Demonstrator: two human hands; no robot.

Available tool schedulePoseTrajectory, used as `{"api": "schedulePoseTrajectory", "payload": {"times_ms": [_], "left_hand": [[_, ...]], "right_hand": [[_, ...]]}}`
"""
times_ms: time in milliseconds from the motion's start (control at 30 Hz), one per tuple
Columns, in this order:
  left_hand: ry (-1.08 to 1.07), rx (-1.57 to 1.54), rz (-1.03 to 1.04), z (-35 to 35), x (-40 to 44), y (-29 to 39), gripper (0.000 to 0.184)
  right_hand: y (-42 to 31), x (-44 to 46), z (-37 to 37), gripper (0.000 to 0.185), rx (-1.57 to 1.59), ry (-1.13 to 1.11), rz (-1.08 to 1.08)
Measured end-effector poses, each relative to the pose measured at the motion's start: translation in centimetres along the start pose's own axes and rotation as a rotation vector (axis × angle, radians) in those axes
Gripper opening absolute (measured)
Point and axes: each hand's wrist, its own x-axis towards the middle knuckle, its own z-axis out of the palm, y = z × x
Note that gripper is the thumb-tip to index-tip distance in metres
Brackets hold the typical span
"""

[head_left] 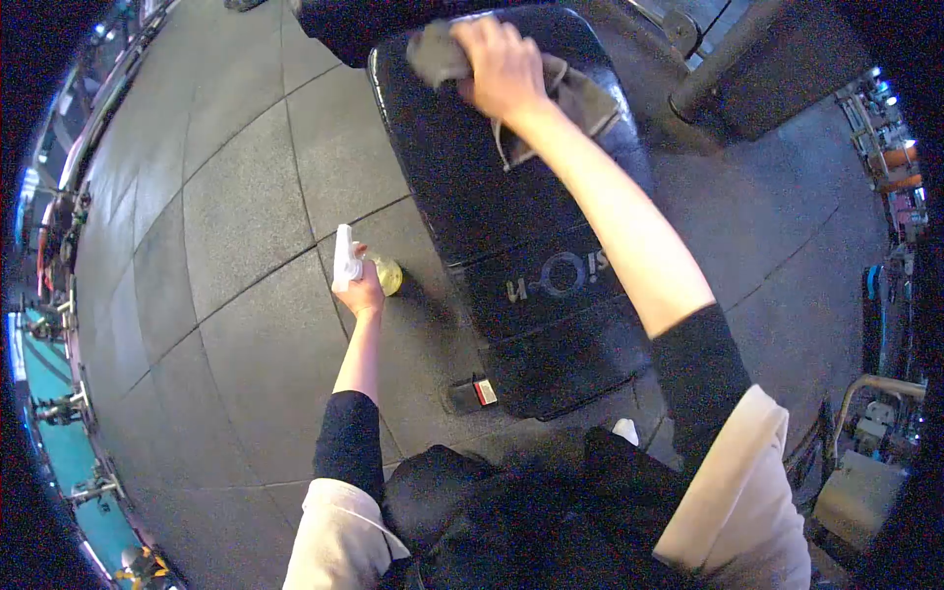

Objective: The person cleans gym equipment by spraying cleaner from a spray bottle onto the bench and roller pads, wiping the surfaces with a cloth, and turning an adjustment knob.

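Observation:
A grey-brown cloth (586,101) lies bunched on the upper part of a black padded bench (536,221). My right hand (500,71) presses on it, fingers wrapped round a bunched part, with the rest trailing to the right. Left of the bench, above the floor, my left hand (362,288) is closed round the neck of a spray bottle (388,276) with a white trigger head and yellowish liquid. Light lettering runs across the lower part of the bench.
Dark tiled flooring (246,216) surrounds the bench. A black upright pad (777,74) stands at the upper right. Near the bench's lower left corner is a small black part with a red and white label (485,392). Metal equipment (865,472) is at the lower right.

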Motion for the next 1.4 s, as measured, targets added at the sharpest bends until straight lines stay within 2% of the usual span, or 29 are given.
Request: {"api": "schedulePoseTrajectory", "payload": {"times_ms": [33, 100, 200, 267, 300, 367, 467, 533, 667, 700, 733, 800, 833, 867, 933, 1067, 1133, 1167, 1200, 1233, 1267, 1300, 1333, 1400], "left_hand": [[0.01, -0.006, 0.001, 0.0, 0.1, 0.2, 0.04], [-0.008, 0.067, -0.072, 0.0, 0.0, 0.0, 0.037], [-0.015, 0.155, -0.013, 0.0, 0.3, -1.3, 0.035], [-0.042, 0.16, 0.002, -0.2, 0.2, -1.4, 0.04], [-0.038, 0.146, 0.009, -0.4, 0.0, -0.1, 0.042], [-0.01, 0.091, 0.023, -0.2, 0.0, 0.6, 0.049], [0.012, 0.026, 0.008, 0.3, 0.6, -2.1, 0.049], [0.01, -0.001, 0.0, 0.1, 0.2, -1.0, 0.048], [0.043, -0.039, 0.037, 0.3, 0.2, -0.6, 0.045], [0.036, -0.046, 0.017, 0.2, 0.1, -0.6, 0.045], [0.038, -0.044, 0.018, 0.2, 0.2, -0.9, 0.045], [0.106, 0.073, 0.086, 0.3, 0.4, -1.6, 0.027], [0.107, 0.073, 0.086, 0.3, 0.2, -1.5, 0.027], [0.107, 0.029, 0.071, 0.4, 0.1, -1.3, 0.028], [0.11, -0.013, 0.064, 0.5, 0.5, -1.3, 0.028], [0.065, 0.029, 0.055, 0.3, 0.4, -2.6, 0.038], [0.01, 0.048, 0.029, 0.3, 0.5, -2.9, 0.043], [0.027, 0.002, 0.039, 0.3, 0.4, -2.8, 0.04], [0.043, -0.044, 0.047, 0.3, 0.5, -2.7, 0.037], [0.068, 0.048, 0.094, 0.2, 0.7, -3.6, 0.041], [0.058, 0.047, 0.098, 0.2, 0.8, -3.9, 0.041], [0.055, 0.032, 0.102, 0.2, 0.9, -4.2, 0.04], [0.057, 0.019, 0.106, 0.1, 0.9, -4.5, 0.039], [0.053, 0.01, 0.092, 0.2, 0.7, -4.1, 0.037]], "right_hand": [[-0.9, -1.6, -0.8, 0.044, 0.074, -0.057, -0.114], [-4.0, -5.5, -3.7, 0.042, 0.162, -0.207, -0.203], [-7.7, -11.8, -7.3, 0.032, 0.195, -0.374, -0.384], [-9.2, -16.5, -8.4, 0.022, 0.179, -0.276, -0.596], [-9.6, -18.4, -9.1, 0.02, 0.22, -0.321, -0.655], [-10.3, -21.2, -10.6, 0.016, 0.269, -0.275, -0.631], [-9.2, -23.1, -11.9, 0.02, 0.343, -0.216, -0.67], [-7.3, -22.8, -12.1, 0.02, 0.362, -0.182, -0.671], [0.3, -19.0, -12.9, 0.018, 0.053, -0.299, -0.496], [3.2, -17.9, -13.7, 0.018, 0.096, -0.36, -0.323], [6.4, -17.9, -14.0, 0.02, 0.123, -0.184, -0.258], [12.1, -20.5, -14.3, 0.026, 0.01, -0.188, -0.057], [13.0, -21.0, -14.6, 0.031, 0.042, -0.195, 0.062], [13.2, -21.8, -14.1, 0.031, 0.043, -0.194, 0.06], [11.3, -22.8, -13.8, 0.034, 0.333, -0.069, 0.283], [7.7, -23.0, -14.3, 0.037, 0.06, -0.102, 0.165], [5.8, -22.5, -14.5, 0.039, -0.053, -0.285, 0.099], [4.0, -22.4, -14.2, 0.037, -0.029, -0.313, 0.039], [1.9, -22.6, -13.2, 0.035, -0.098, -0.444, -0.085], [-0.7, -23.9, -11.4, 0.034, 0.061, -0.337, -0.153], [-3.8, -22.5, -12.0, 0.033, 0.292, -0.401, -0.281], [-7.0, -23.5, -11.1, 0.031, 0.33, -0.298, -0.344], [-9.3, -24.0, -10.5, 0.029, 0.455, -0.287, -0.418], [-11.1, -23.9, -10.2, 0.026, 0.451, -0.339, -0.517]]}}
